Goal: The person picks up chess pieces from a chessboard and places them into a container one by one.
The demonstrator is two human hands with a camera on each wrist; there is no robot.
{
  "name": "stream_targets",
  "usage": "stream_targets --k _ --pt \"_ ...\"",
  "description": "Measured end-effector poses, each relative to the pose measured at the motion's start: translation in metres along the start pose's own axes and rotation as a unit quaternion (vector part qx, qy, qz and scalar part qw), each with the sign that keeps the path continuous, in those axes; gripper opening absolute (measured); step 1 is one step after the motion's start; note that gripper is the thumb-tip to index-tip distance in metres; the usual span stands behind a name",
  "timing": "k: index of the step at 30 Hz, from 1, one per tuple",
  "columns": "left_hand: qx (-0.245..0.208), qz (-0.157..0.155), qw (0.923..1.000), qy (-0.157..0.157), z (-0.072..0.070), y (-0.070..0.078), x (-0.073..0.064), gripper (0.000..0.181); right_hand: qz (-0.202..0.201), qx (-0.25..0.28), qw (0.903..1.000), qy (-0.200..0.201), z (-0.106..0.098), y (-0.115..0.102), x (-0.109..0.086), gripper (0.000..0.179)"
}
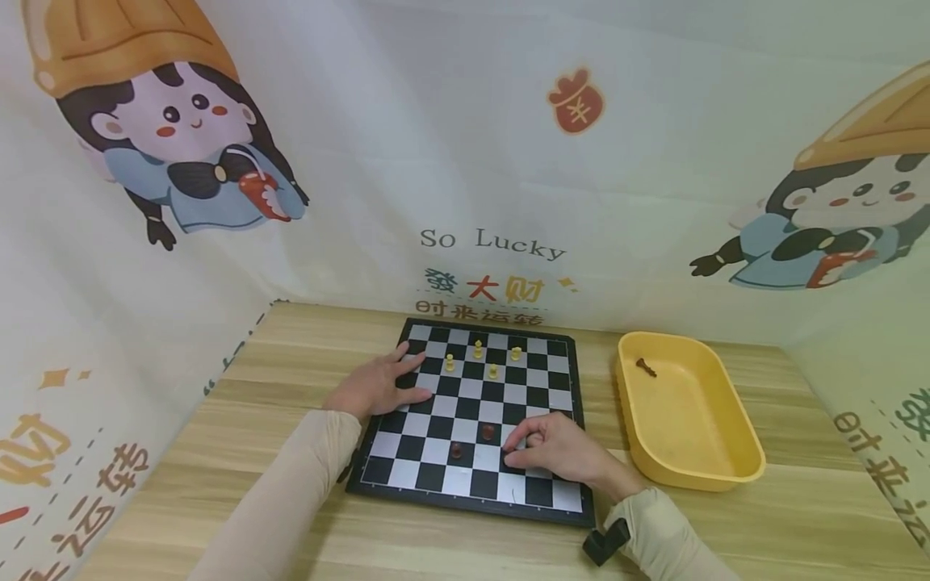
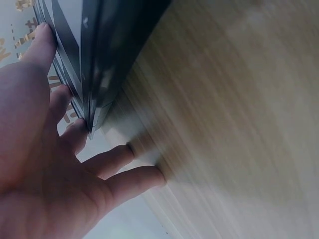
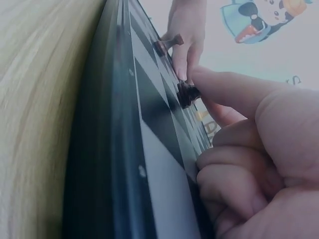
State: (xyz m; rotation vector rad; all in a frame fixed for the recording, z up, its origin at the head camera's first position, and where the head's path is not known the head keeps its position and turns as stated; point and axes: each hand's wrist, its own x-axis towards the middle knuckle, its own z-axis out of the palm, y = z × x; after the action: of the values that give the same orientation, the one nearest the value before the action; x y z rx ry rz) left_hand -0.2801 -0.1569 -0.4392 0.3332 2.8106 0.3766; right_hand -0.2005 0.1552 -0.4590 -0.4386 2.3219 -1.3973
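A black-and-white chessboard [image 1: 441, 428] lies on the wooden table. My left hand [image 1: 378, 386] spreads over its left edge, thumb and some fingers on the squares; in the left wrist view, two straight fingers [image 2: 137, 184] reach down beside the board to the tabletop. Low over the near right squares is my right hand [image 1: 555, 452], thumb and index finger bent toward each other with a small gap. Just left of those fingertips stands a dark red chess piece [image 1: 488, 432]; the thumb partly covers it in the right wrist view. Another dark red pawn [image 3: 167, 45] stands farther left.
Several pale yellow chess pieces [image 1: 492, 371] stand on the far half of the board. Right of the board sits a yellow plastic tray [image 1: 751, 460] with one dark brown chess piece [image 1: 645, 368] lying inside. A printed cloth [image 1: 465, 161] hangs behind the table.
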Motion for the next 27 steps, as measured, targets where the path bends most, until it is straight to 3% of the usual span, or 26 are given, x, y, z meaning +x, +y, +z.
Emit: stream_targets --k 16,27 --pt "-0.005 0.004 0.9999 0.012 0.0 0.0 -0.001 0.08 -0.016 -0.042 0.999 0.006 -0.003 -0.014 -0.004 0.015" --pt "0.007 0.01 0.9998 0.017 0.0 0.001 -0.002 0.079 -0.025 -0.028 0.9993 -0.003 -0.012 -0.022 -0.007 0.023"
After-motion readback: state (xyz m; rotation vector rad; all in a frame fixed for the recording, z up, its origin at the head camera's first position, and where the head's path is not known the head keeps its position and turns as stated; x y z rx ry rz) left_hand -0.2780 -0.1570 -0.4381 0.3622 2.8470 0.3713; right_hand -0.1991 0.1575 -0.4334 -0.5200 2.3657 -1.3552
